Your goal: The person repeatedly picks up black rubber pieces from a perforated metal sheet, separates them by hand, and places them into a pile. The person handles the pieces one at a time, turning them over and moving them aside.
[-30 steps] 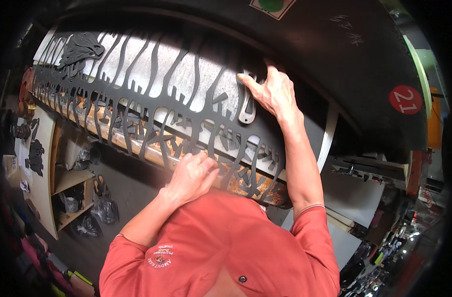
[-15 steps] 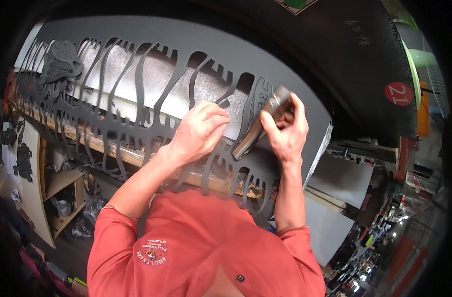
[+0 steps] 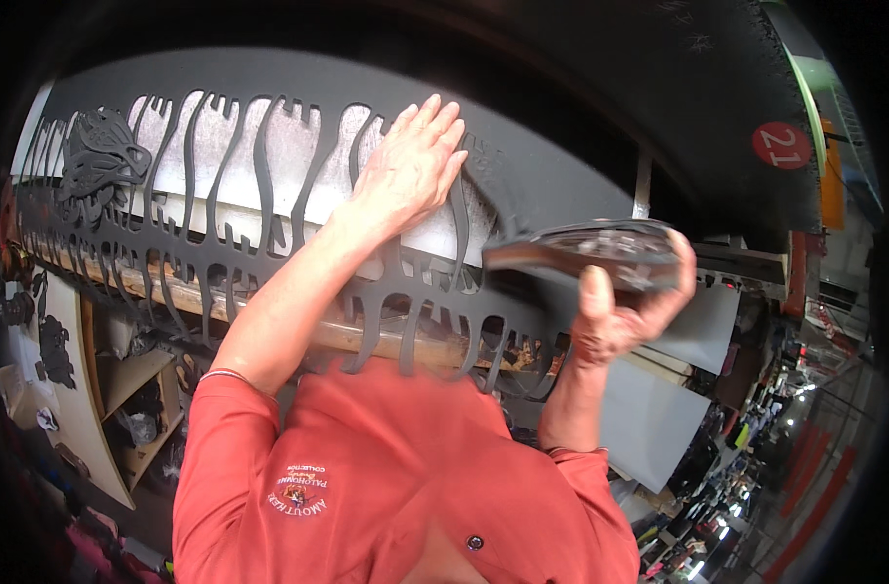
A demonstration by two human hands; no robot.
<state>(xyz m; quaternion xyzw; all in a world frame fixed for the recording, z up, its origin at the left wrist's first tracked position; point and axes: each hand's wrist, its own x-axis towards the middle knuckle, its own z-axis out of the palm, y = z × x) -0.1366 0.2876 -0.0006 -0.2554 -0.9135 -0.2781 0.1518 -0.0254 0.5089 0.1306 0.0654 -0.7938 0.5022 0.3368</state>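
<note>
My right hand (image 3: 620, 326) grips a sole-shaped cutting die (image 3: 586, 251) with thin dark walls, thumb on its near side and fingers around its right end. The die is lifted and smeared by motion, over the right end of a dark grey foam-like sheet (image 3: 552, 190). Rows of curved, notched cut-outs run along this sheet, leaving thin strips. My left hand (image 3: 410, 170) lies flat on the strips near the far edge of the cut-outs, fingers stretched out and holding nothing. A pale board (image 3: 294, 136) shows through the gaps.
A pile of dark cut pieces (image 3: 102, 161) lies on the sheet's left part. A black machine slab (image 3: 727, 107) with a red round sticker overhangs the far right. Along the near edge runs a wooden beam (image 3: 328, 333); shelves (image 3: 138, 384) stand lower left, grey boards (image 3: 654, 423) lower right.
My right hand has carried the die up and to the right, turning it from steep to nearly level. My left hand has moved farther away from me, opening from a closed pose to flat.
</note>
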